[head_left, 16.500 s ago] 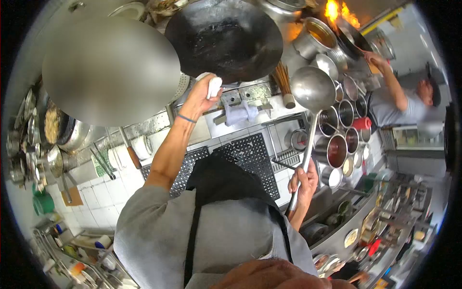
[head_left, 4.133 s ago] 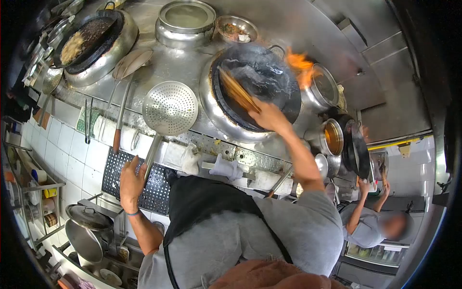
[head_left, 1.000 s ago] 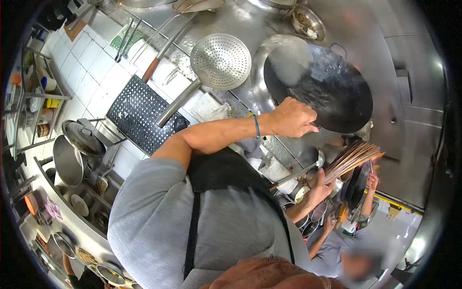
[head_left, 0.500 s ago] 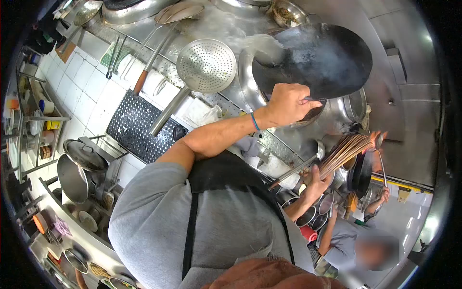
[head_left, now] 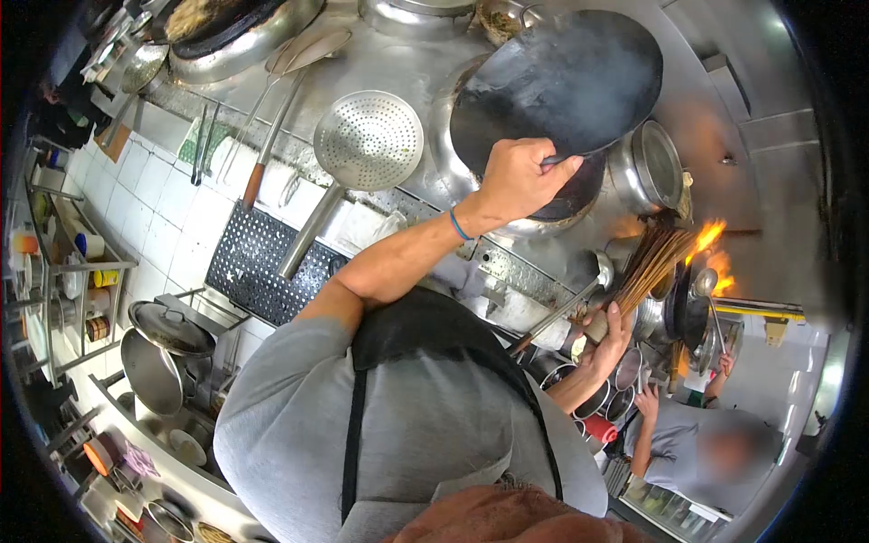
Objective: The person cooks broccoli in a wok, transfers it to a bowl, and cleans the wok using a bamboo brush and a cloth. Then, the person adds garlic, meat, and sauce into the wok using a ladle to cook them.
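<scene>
My left hand [head_left: 523, 179], with a blue band on the wrist, is closed round the near edge or handle of a dark wok [head_left: 570, 81]. The wok is tilted over the round stove ring [head_left: 441, 136], and smoke hangs over its inside. To the right, my right hand [head_left: 605, 344] grips the bound base of a bamboo brush [head_left: 652, 262], whose bristles fan up and to the right. A perforated strainer [head_left: 369, 140] lies left of the wok, with its metal handle pointing down.
A co-worker [head_left: 670, 434] stands at the right by another wok [head_left: 692, 308] with flames [head_left: 711, 249] beside it. A ladle [head_left: 570, 303] leans on the counter edge. Lidded pots [head_left: 172, 328] and a shelf [head_left: 81, 271] are at the left.
The wok, flat on the stove under the brush earlier, is now lifted and tilted in my left hand. The brush has stayed in my right hand, away from the wok. Flames have flared up at the right.
</scene>
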